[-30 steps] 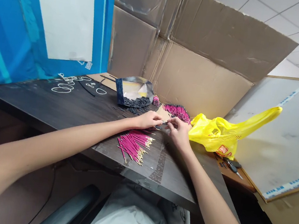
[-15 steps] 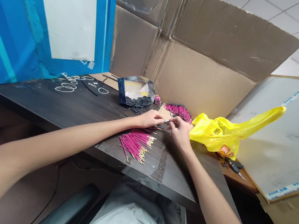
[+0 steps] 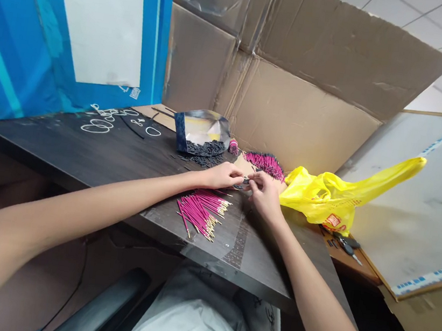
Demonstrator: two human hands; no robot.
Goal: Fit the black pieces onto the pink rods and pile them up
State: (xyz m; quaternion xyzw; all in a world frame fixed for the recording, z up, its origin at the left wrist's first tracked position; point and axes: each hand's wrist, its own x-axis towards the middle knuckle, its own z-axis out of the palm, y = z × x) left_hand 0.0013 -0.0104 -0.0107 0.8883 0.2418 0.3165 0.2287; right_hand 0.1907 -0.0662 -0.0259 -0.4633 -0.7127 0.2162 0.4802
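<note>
At the middle of the table my left hand and my right hand meet almost fingertip to fingertip. Both are closed in a pinch on a thin, dark, tube-like piece with a light glint. It is too small to make out fully, and fingers cover its ends. Just in front of my left hand lies a spread of magenta rods with gold tips, mostly pointing right. Behind the hands is a pile of short black tubes, spilling from an open bag.
Behind my right hand, a heap of magenta rods with dark ends rests by the cardboard wall. A yellow plastic bag lies right of that hand. White rubber bands lie at the back left. Scissors-like tools sit at right.
The fingertips of both hands have drawn slightly closer together around the thin piece. The view has shifted a little; the rods and bags stay in place.
</note>
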